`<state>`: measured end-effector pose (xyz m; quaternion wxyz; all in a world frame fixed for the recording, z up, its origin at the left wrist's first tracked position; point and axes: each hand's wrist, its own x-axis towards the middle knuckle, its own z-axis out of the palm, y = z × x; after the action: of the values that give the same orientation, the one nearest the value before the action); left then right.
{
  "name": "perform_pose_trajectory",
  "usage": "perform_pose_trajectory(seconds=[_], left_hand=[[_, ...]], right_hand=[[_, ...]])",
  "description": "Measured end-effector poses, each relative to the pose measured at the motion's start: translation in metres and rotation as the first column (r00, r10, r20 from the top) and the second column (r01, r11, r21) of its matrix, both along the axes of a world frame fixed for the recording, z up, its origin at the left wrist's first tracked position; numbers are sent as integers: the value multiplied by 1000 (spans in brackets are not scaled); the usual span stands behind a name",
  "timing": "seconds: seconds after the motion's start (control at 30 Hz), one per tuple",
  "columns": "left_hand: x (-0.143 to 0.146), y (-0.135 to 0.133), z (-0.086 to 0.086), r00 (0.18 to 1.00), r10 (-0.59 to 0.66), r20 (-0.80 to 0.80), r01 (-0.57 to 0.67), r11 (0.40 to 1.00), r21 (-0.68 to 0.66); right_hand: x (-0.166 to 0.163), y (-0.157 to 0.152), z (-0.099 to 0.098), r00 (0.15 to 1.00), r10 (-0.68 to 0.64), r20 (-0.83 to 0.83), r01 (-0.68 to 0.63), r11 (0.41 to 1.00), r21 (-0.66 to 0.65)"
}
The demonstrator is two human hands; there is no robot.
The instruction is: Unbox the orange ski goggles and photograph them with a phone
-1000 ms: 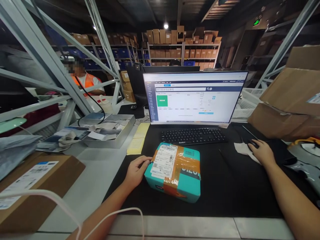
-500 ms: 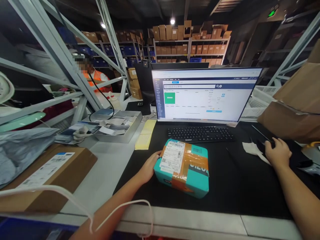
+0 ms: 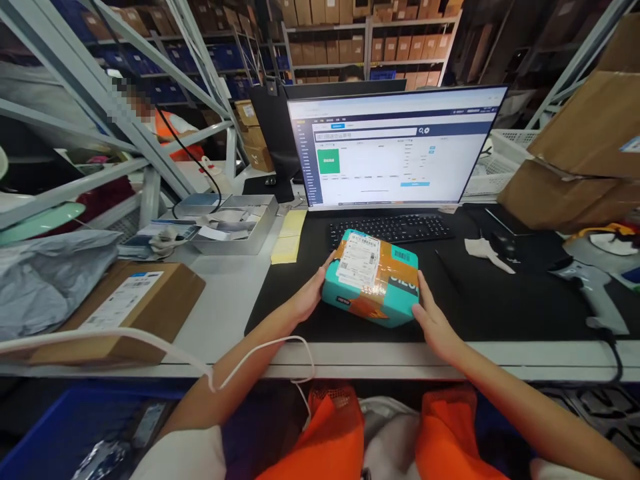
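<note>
On the black desk mat (image 3: 490,307), near its front edge, a teal box (image 3: 393,310) sits between a worker's two bare hands, though from where I stand I can't tell whether it rests on the mat or is lifted slightly. The left hand (image 3: 313,293) grips its left side, and the right hand (image 3: 435,323) clasps the right side, thumb at the near corner and fingers along the edge; between them they pinch the box from both ends. Orange tape (image 3: 385,273) crosses its top, beside a white label (image 3: 359,260) printed with barcodes.

Just beyond the box lies a black keyboard (image 3: 390,229), with a lit monitor (image 3: 395,157) behind it. To the right are a scrap of white paper (image 3: 483,252), a dark mouse (image 3: 503,247) and a grey handheld scanner (image 3: 595,290). Over on the left, yellow slips (image 3: 289,238) lie near an open grey tray (image 3: 235,245), and a brown carton (image 3: 173,297) stands nearer the worker. Past the metal frame (image 3: 150,100), another person in an orange vest (image 3: 173,130) is partly visible.
</note>
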<state>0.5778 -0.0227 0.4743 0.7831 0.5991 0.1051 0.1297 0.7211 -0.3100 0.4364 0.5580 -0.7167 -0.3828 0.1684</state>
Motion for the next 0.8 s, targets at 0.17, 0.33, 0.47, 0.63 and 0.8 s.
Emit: perform_pose_trajectory(seconds=[0.17, 0.33, 0.47, 0.63, 0.8], left_hand=[[18, -9, 33, 1000, -20, 3, 20, 1000, 5], [49, 3, 54, 972, -196, -127, 193, 981, -34], [61, 14, 55, 950, -290, -120, 289, 957, -24], [56, 22, 57, 968, -229, -104, 224, 973, -59], [38, 22, 52, 998, 44, 48, -47, 997, 59]], right_hand=[[0, -9, -2, 994, -77, -80, 81, 996, 45], [-8, -12, -2, 989, -31, -146, 45, 995, 94], [-19, -15, -6, 994, -79, -73, 85, 993, 76], [-13, -7, 5, 978, -102, 181, 99, 995, 27], [14, -7, 27, 901, -1, 434, 26, 998, -53]])
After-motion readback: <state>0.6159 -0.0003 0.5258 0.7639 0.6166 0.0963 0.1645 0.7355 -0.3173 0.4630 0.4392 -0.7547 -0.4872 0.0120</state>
